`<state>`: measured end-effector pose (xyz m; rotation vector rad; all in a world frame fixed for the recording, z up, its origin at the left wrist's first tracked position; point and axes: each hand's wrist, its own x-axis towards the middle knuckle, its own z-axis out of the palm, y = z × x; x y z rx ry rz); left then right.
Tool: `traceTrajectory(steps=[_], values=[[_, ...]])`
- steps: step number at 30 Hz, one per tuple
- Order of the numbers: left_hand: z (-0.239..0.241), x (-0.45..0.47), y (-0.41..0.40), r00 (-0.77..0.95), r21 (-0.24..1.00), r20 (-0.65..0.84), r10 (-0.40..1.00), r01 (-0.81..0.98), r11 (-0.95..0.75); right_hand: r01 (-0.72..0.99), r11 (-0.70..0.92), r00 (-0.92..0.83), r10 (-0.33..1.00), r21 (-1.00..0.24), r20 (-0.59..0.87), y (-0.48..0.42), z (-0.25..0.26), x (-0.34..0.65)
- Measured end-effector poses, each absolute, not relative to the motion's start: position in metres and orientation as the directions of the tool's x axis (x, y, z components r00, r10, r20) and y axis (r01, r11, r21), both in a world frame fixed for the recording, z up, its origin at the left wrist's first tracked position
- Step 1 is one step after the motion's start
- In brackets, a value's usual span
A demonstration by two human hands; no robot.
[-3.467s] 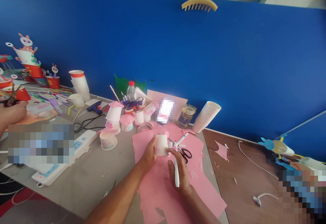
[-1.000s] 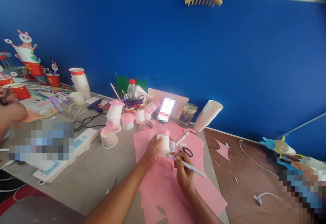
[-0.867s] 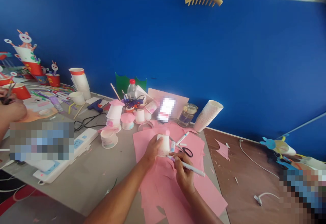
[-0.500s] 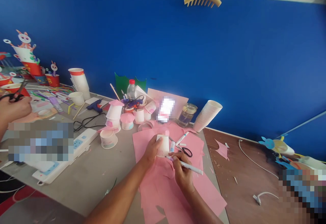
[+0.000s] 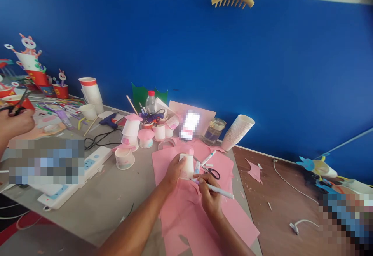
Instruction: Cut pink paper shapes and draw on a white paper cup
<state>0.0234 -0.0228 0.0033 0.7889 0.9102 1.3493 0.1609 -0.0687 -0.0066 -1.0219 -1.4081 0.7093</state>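
Observation:
My left hand [image 5: 175, 170] is closed around the side of a white paper cup [image 5: 187, 166], held above pink paper sheets [image 5: 180, 213]. In my right hand [image 5: 210, 195] is a white marker [image 5: 220, 190], gripped like a pen, its tip at the cup's lower edge. Faint pink marks show near that edge. Just behind my right hand lie two more markers [image 5: 209, 157] and a pair of scissors [image 5: 215, 173] with black handles, its blades partly covered.
A glass jar [image 5: 214, 131] and a leaning stack of paper cups [image 5: 238, 131] stand behind the sheets. To the left are pink-topped cups [image 5: 131, 126], a glue gun [image 5: 109, 121] and a power strip [image 5: 94, 161]. Another person's hand [image 5: 19, 124] holds scissors at far left.
The marker in my right hand has shifted very slightly to the right along the cup's edge. My left hand and the cup stay in place.

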Motion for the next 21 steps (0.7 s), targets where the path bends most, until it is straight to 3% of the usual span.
traceTrajectory(steps=[10, 21], values=[[0.0082, 0.0246, -0.0259, 0.010, 0.877, -0.101, 0.995, -0.472, 0.094, 0.069, 0.404, 0.138, 0.902, -0.912, 0.410, -0.0679, -0.0120, 0.1612], [0.0038, 0.0242, -0.0233, 0.002, 0.880, -0.093, 0.996, -0.468, 0.083, 0.149, 0.395, 0.100, 0.906, -0.906, 0.412, -0.0661, -0.0094, 0.1620]])
